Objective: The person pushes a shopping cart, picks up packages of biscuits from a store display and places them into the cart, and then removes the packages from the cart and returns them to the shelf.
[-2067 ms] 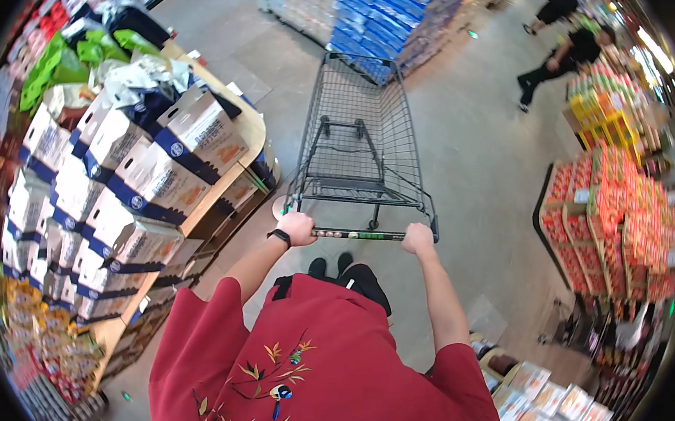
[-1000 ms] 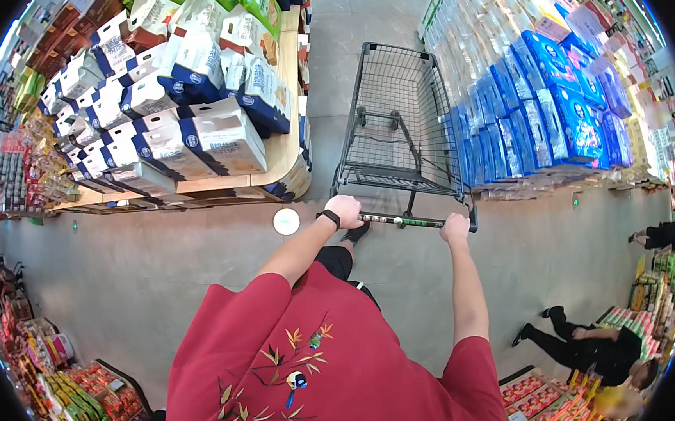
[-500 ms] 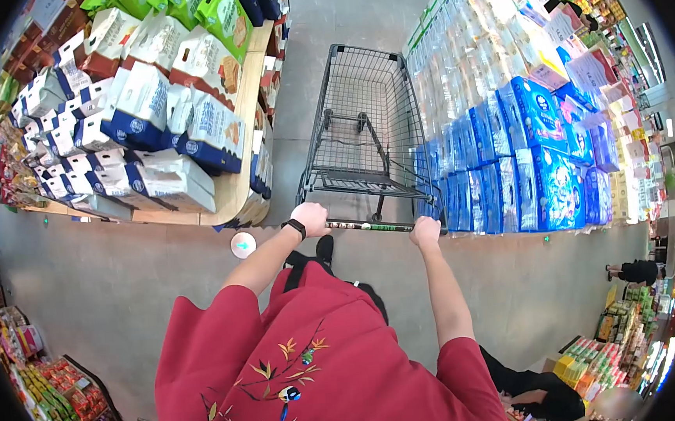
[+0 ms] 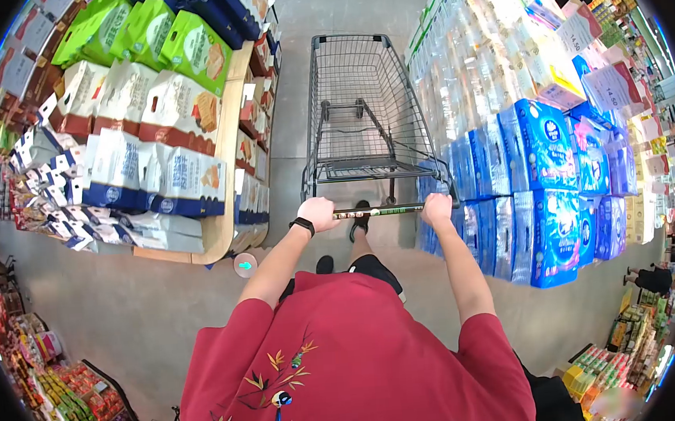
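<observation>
Head view: a dark wire-mesh cart (image 4: 364, 142) — left fingers (image 4: 321, 213) and right fingers (image 4: 436, 207) curled round its patterned handle (image 4: 381, 211).

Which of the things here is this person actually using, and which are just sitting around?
In use:
wire shopping cart
cart handle, gripped by left hand and right hand

Just around:
green packages, left of the cart
blue packs, stacked to its right
round floor marker
</observation>
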Tool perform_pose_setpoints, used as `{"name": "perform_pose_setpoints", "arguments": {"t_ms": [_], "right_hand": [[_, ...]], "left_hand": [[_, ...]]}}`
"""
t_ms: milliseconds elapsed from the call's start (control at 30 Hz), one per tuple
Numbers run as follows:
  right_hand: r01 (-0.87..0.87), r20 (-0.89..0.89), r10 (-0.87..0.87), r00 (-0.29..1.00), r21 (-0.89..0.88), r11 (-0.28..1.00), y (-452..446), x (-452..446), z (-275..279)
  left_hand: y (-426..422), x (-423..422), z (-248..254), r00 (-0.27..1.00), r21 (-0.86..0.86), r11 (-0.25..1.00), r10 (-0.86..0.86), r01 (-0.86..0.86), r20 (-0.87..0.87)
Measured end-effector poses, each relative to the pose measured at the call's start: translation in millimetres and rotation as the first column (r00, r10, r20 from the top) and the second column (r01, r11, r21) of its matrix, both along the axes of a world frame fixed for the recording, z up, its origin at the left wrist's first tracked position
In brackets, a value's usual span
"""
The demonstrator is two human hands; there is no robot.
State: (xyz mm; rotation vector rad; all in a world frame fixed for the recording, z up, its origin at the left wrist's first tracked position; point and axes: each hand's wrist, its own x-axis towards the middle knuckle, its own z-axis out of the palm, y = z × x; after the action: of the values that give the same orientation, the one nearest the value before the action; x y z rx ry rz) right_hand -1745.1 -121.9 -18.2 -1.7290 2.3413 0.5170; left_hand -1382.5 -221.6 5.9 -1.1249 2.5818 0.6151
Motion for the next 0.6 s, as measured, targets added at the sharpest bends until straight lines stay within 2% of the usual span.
{"name": "perform_pose_setpoints", "arguments": {"t_ms": [100,200,300,367,400,433,500,567,600], "right_hand": [[-0.034,-0.024,0.034,0.999,-0.007,0.999,-50,-43,6],[-0.028,-0.005,0.028,1.000,-0.011,1.000,-110,-95,-20],[-0.092,-0.082,0.093,0.992,0.014,0.996,-158,-129,-24],[-0.090,-0.044,0.094,0.995,0.100,0.991,-187,-135,-10],[-0.104,-0.010,0.107,0.994,0.166,0.981,-204,-119,33],[-0.125,0.024,0.123,0.992,0.236,0.964,-216,-102,54],[-0.292,0.003,0.293,0.956,0.124,0.948,-228,-78,18],[-0.293,-0.036,0.293,0.955,0.006,0.956,-242,-54,-16],[-0.288,-0.065,0.288,0.955,0.007,0.958,-248,-52,-12]], "left_hand": [[-36,-40,-4,0.998,-0.020,0.999,0.034,-0.035,-0.044],[-79,-86,0,0.997,-0.028,0.997,0.072,-0.073,-0.008],[-115,-118,-8,0.994,-0.036,0.993,0.112,-0.111,0.016],[-132,-139,-17,0.990,-0.034,0.991,0.131,-0.130,0.043],[-142,-149,-10,0.990,-0.033,0.992,0.127,-0.125,0.059],[-150,-156,-16,0.989,-0.034,0.988,0.149,-0.148,0.024],[-163,-172,-6,0.979,0.007,0.981,0.192,-0.193,0.061],[-176,-186,-9,0.981,0.009,0.982,0.190,-0.191,0.040],[-182,-192,-11,0.981,0.026,0.981,0.191,-0.192,0.044]]}}
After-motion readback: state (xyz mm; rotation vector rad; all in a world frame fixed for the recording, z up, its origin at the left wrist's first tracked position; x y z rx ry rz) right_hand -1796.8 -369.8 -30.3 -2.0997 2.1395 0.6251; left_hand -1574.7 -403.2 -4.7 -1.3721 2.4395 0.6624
